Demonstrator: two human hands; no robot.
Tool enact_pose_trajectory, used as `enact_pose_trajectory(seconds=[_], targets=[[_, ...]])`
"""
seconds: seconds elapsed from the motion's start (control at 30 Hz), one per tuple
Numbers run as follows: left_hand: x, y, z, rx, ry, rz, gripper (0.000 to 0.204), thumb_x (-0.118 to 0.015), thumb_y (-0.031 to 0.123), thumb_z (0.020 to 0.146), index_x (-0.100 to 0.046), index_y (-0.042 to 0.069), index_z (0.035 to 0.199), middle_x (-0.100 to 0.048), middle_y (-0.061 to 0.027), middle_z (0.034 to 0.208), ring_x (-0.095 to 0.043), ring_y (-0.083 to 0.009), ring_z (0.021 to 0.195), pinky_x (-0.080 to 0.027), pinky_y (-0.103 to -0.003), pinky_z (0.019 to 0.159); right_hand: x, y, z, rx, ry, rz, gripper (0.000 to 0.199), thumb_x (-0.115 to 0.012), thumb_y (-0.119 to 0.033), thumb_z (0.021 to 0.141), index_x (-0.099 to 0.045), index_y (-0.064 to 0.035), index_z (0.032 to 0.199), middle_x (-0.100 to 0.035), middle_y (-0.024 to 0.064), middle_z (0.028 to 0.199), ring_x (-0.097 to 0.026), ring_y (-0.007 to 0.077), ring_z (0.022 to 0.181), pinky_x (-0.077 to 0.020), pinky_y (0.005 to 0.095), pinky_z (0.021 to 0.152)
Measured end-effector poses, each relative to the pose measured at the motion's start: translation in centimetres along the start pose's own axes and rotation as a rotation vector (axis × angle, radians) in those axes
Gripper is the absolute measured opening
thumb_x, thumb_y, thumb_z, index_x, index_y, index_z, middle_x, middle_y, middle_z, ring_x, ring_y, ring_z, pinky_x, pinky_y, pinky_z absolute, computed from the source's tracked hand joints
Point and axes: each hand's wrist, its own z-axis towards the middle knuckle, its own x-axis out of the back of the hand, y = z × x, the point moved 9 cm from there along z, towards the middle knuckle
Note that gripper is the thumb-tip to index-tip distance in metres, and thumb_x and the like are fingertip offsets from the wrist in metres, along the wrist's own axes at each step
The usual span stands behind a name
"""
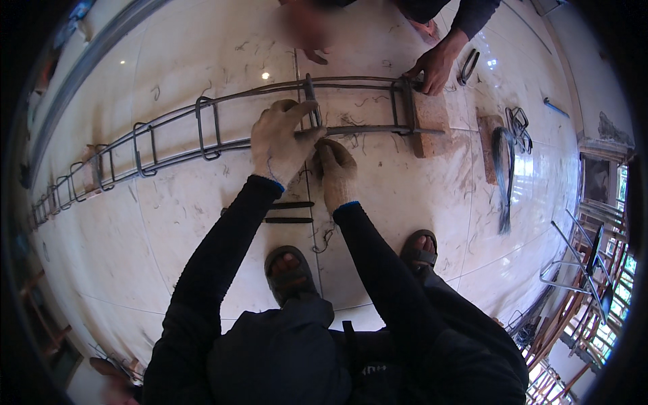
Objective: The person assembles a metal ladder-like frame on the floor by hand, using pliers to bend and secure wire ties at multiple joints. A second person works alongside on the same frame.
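A long steel rebar cage (209,128) with square stirrups runs across the tiled floor from far left to centre right. My left hand (283,138), in a pale work glove, grips the cage where an upright stirrup (310,101) meets the near bar. Just to its right, below that bar, my right hand (339,174), also gloved, has its fingers pinched together close to the joint. What lies between those fingertips is too small to tell. Black tool handles (290,220) lie on the floor beneath my left wrist.
Opposite, a co-worker's hand (437,65) holds the cage's right end by a brick (430,128); pincers (467,66) lie nearby. Farther right are another brick (489,152), a bundle of tie wire (503,175) and a metal-framed chair (587,266). Wire scraps litter the tiles.
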Motion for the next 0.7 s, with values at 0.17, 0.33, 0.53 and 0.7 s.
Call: enact_pose_trajectory(seconds=[0.17,0.33,0.53,0.7], targets=[[-1.3,0.1,0.2,0.068,-0.094,-0.08,0.036,-0.088,0.028,0.089,-0.085,0.014,0.122,-0.077,-0.0122,0.12,-0.072,-0.0348,0.114,-0.057,-0.046,0.1,0.4,0.4,0.5,0.011,0.0,-0.023,0.03,-0.063,-0.017,0.114,-0.074,0.0048,0.131,-0.074,0.006,0.102,-0.063,0.0109,0.082,-0.0508,0.0284,0.073],[-2.5,0.2,0.3,0.084,-0.067,-0.169,0.025,-0.088,0.027,0.087,-0.086,0.012,0.106,-0.076,-0.0107,0.108,-0.073,-0.034,0.106,-0.058,-0.046,0.092,1.0,-0.2,1.7,0.213,-0.032,-0.332,0.034,-0.065,-0.022,0.113,-0.072,0.0042,0.133,-0.075,0.006,0.101,-0.065,0.0104,0.084,-0.0512,0.028,0.071],[-2.0,-1.1,-0.9,-0.003,0.025,-0.228,0.016,-0.083,0.02,0.091,-0.083,0.006,0.1,-0.075,-0.0132,0.107,-0.074,-0.0351,0.1,-0.058,-0.045,0.089,-0.9,-1.8,-1.1,-0.142,-0.001,-0.223,0.032,-0.063,-0.021,0.107,-0.076,0.0075,0.114,-0.077,0.0162,0.095,-0.071,0.0241,0.081,-0.0557,0.0397,0.079],[-2.7,-0.6,-0.6,-0.002,-0.122,-0.354,0.017,-0.083,0.015,0.092,-0.082,0.003,0.103,-0.075,-0.0134,0.108,-0.075,-0.0322,0.098,-0.06,-0.04,0.087,-1.0,-4.0,-1.6,-0.156,0.008,-0.296,0.032,-0.064,-0.024,0.105,-0.076,0.0065,0.106,-0.073,0.0128,0.081,-0.066,0.0239,0.07,-0.0518,0.0399,0.068]])
